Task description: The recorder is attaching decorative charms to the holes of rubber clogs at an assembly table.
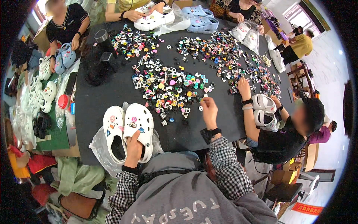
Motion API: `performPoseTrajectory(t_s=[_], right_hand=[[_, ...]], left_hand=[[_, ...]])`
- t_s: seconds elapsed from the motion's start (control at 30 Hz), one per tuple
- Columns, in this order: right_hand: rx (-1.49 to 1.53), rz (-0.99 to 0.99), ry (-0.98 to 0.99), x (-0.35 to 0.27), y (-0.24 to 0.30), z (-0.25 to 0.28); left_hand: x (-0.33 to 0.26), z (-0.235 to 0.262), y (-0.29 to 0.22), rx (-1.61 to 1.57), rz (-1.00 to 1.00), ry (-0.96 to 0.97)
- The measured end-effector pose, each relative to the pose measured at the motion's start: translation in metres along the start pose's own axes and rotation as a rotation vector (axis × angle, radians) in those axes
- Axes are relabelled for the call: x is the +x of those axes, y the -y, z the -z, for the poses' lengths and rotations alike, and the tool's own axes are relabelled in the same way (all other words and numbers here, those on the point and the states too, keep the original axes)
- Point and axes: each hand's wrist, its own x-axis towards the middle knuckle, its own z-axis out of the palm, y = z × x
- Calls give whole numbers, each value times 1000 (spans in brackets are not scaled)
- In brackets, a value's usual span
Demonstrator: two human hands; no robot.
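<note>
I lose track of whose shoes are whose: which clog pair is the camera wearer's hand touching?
The white pair at the table's near edge: the left hand touches its right clog. Other pairs, like the blue one opposite, sit farther away.

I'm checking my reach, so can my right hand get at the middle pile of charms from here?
Probably yes: your right hand is just off the near right edge of the pile of charms, with nothing visibly standing in between.
</note>
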Motion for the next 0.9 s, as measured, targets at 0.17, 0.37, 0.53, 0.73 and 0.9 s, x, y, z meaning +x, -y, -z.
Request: performPoseTrajectory(t_s=[0.17, 0.37, 0.53, 0.73, 0.9], right_hand=[[-84, -72, -93, 35, -35, 25], [-170, -91, -68, 54, -64, 23], [-155, -7, -75, 61, -78, 20], [-213, -55, 47, 54, -52, 23], [-205, -54, 81, 55, -51, 21]], left_hand=[[0, 6, 1, 58, -50, 22], [-1, 6, -1, 52, 14, -11], [1, 10, 3, 62, 6, -14], [-1, 9, 1, 26, 15, -22], [-1, 7, 1, 18, 1, -15]])
